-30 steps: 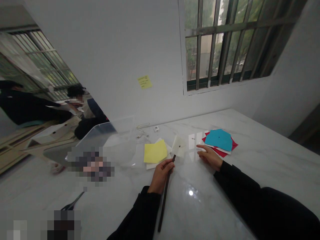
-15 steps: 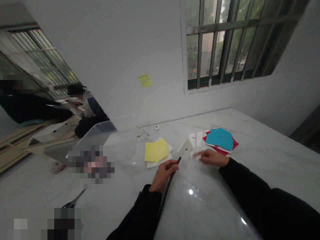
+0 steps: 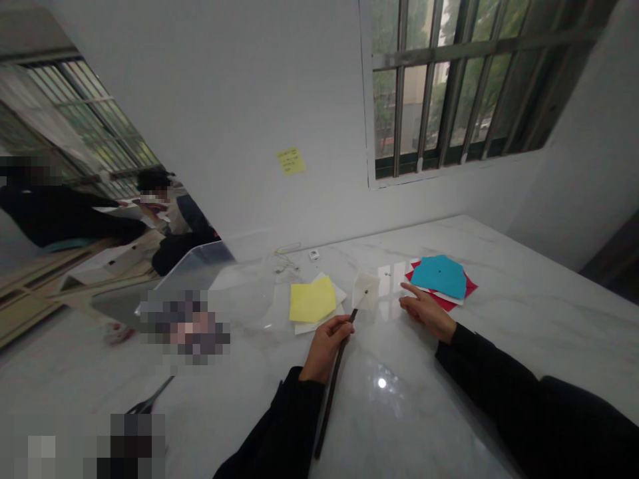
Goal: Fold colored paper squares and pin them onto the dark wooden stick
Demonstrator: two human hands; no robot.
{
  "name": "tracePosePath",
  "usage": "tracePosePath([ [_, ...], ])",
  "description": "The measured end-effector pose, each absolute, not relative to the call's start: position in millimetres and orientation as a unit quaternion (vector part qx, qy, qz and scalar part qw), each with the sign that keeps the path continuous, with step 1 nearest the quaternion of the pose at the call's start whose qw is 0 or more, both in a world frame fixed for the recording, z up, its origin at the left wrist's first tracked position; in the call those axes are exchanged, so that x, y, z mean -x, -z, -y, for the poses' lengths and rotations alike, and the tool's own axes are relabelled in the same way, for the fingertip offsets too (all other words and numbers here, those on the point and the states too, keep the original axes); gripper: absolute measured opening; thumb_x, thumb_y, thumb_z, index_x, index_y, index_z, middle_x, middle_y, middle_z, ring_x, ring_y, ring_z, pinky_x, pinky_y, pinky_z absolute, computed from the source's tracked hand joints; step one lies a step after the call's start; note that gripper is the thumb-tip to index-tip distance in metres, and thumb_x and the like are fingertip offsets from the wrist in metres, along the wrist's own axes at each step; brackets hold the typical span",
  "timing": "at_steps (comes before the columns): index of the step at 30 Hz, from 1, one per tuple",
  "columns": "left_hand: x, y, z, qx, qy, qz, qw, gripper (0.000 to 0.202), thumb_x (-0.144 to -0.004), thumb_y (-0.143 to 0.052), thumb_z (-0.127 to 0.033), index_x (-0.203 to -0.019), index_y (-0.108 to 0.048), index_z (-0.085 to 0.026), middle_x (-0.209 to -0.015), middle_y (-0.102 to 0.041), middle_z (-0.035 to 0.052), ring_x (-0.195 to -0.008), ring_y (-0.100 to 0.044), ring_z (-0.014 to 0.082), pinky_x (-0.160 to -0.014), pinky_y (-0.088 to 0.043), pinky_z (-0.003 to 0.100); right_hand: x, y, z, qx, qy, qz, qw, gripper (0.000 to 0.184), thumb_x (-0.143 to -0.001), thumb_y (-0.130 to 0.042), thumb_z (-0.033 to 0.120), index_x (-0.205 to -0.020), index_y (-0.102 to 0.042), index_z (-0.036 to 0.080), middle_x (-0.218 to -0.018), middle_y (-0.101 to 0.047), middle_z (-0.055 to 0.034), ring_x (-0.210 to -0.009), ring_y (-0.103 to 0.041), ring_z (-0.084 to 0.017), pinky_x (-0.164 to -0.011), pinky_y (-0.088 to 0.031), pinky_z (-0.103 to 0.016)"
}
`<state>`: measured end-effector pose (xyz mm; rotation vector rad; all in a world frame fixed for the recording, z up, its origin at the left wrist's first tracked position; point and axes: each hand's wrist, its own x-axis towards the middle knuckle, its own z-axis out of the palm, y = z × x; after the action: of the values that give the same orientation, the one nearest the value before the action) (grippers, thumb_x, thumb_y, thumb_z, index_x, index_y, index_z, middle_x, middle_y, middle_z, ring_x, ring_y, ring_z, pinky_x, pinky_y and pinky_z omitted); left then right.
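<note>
My left hand (image 3: 325, 347) is closed around a long dark stick (image 3: 331, 392) that slants up from the table. At the stick's top end sits a small white paper pinwheel (image 3: 365, 291). My right hand (image 3: 425, 311) rests on the white marble table (image 3: 524, 313) just right of the pinwheel, fingers stretched out and holding nothing. Beyond its fingertips lies a blue paper shape (image 3: 440, 275) on top of red and white sheets.
Yellow paper (image 3: 312, 300) on white sheets lies left of the pinwheel. A clear plastic box (image 3: 224, 286) stands at the left, scissors (image 3: 150, 402) near the front left. A small cable (image 3: 287, 263) lies by the wall. Other people sit in the far left background.
The pinwheel's face has turned round on the stick. My right hand swept left toward the pinwheel, then drew back and now lies flat on the table.
</note>
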<state>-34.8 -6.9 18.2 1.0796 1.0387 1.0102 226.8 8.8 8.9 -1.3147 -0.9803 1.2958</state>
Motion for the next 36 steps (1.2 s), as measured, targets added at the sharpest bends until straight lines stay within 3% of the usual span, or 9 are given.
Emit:
tracePosePath([
  [4, 34, -14, 8, -0.481, -0.433, -0.446, 0.618, 0.033, -0.070, -0.078, -0.034, -0.095, -0.071, -0.014, -0.077, -0.066, 0.0016, -0.064, -0.053, 0.0098, -0.061, -0.037, 0.021, -209, -9, 12, 0.486, -0.587, 0.468, 0.447, 0.051, -0.078, -0.064, 0.030, -0.127, -0.060, 0.018, -0.065, -0.053, 0.0037, -0.049, -0.041, -0.008, -0.044, -0.032, -0.019],
  [8, 34, -12, 7, -0.450, -0.455, -0.446, 0.626, 0.033, -0.069, -0.078, -0.032, -0.096, -0.070, -0.014, -0.075, -0.064, 0.0013, -0.065, -0.052, 0.0096, -0.061, -0.038, 0.021, -172, -7, 57, 0.050, -0.802, 0.591, -0.072, 0.056, -0.060, -0.085, 0.044, -0.107, -0.072, 0.016, -0.070, -0.064, -0.0001, -0.059, -0.060, -0.013, -0.051, -0.044, -0.020],
  [10, 34, -13, 6, -0.422, -0.472, -0.446, 0.632, 0.034, -0.068, -0.079, -0.032, -0.094, -0.069, -0.013, -0.074, -0.063, 0.0009, -0.063, -0.051, 0.0089, -0.061, -0.038, 0.020, -161, -6, 67, -0.047, -0.804, 0.564, -0.182, 0.058, -0.053, -0.088, 0.047, -0.100, -0.073, 0.017, -0.073, -0.067, -0.0011, -0.064, -0.063, -0.015, -0.055, -0.048, -0.021],
  [12, 34, -15, 6, -0.407, -0.482, -0.440, 0.638, 0.034, -0.068, -0.080, -0.032, -0.094, -0.069, -0.012, -0.074, -0.062, 0.0010, -0.063, -0.051, 0.0085, -0.061, -0.039, 0.020, -160, -7, 63, -0.001, -0.808, 0.568, -0.160, 0.058, -0.062, -0.086, 0.042, -0.111, -0.069, 0.015, -0.076, -0.066, -0.0010, -0.066, -0.062, -0.013, -0.060, -0.048, -0.020],
  [17, 34, -17, 7, -0.414, -0.477, -0.433, 0.643, 0.036, -0.068, -0.080, -0.033, -0.096, -0.069, -0.013, -0.076, -0.062, 0.0015, -0.064, -0.051, 0.0085, -0.061, -0.039, 0.020, -180, -6, 28, 0.321, -0.762, 0.488, 0.279, 0.038, -0.074, -0.074, 0.040, -0.101, -0.067, 0.014, -0.056, -0.042, 0.0086, -0.045, -0.031, -0.004, -0.043, -0.024, -0.018],
  [23, 35, -13, 7, -0.463, -0.435, -0.435, 0.638, 0.032, -0.071, -0.077, -0.032, -0.096, -0.069, -0.014, -0.075, -0.062, 0.0007, -0.063, -0.050, 0.0077, -0.061, -0.036, 0.019, -207, -3, 2, 0.514, -0.515, 0.438, 0.528, 0.059, -0.075, -0.067, 0.039, -0.127, -0.052, 0.016, -0.056, -0.038, 0.0104, -0.048, -0.033, -0.008, -0.045, -0.026, -0.020],
  [26, 34, -11, 7, -0.492, -0.414, -0.434, 0.631, 0.029, -0.073, -0.076, -0.032, -0.095, -0.070, -0.014, -0.075, -0.063, 0.0003, -0.064, -0.050, 0.0082, -0.061, -0.036, 0.019, -215, -21, 7, 0.493, -0.533, 0.504, 0.467, 0.053, -0.078, -0.066, 0.043, -0.124, -0.058, 0.017, -0.057, -0.043, 0.0090, -0.048, -0.036, -0.007, -0.046, -0.029, -0.020],
  [31, 33, -16, 8, -0.458, -0.446, -0.439, 0.632, 0.028, -0.071, -0.077, -0.031, -0.091, -0.069, -0.013, -0.073, -0.062, -0.0002, -0.060, -0.049, 0.0073, -0.057, -0.036, 0.019, -202, -49, 37, 0.008, -0.766, 0.605, -0.218, 0.051, -0.071, -0.079, 0.040, -0.113, -0.069, 0.013, -0.078, -0.065, -0.0027, -0.070, -0.060, -0.015, -0.065, -0.046, -0.024],
  [36, 31, -24, 11, -0.361, -0.482, -0.411, 0.684, 0.035, -0.068, -0.081, -0.032, -0.096, -0.069, -0.014, -0.079, -0.063, 0.0011, -0.063, -0.054, 0.0069, -0.060, -0.042, 0.018, -185, -22, 39, 0.208, -0.754, 0.621, 0.050, 0.037, -0.081, -0.069, 0.047, -0.098, -0.069, 0.014, -0.066, -0.052, 0.0046, -0.051, -0.041, -0.004, -0.046, -0.033, -0.015],
])
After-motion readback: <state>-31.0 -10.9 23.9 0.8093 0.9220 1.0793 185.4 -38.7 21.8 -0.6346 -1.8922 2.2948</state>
